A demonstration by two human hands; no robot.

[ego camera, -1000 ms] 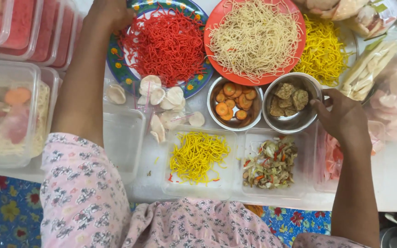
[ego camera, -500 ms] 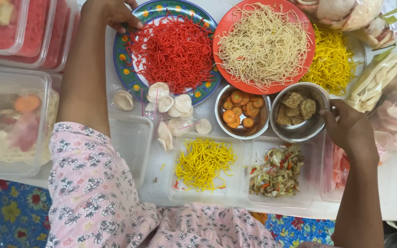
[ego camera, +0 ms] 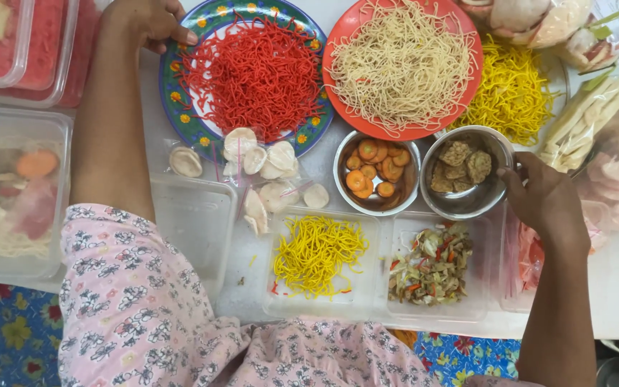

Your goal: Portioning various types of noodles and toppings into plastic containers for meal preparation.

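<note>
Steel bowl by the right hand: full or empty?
Partly filled. The steel bowl holds a few brown fried pieces at its back; bare metal shows in front. The right hand touches its rim.

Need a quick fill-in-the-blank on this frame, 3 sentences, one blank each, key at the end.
1. The right hand touches the rim of the steel bowl holding brown ____ pieces.
2. The left hand grips the blue-rimmed plate piled with ____ noodles.
3. The clear tray holds yellow noodles beside mixed ____.

Missing words: fried; red; vegetables
</note>
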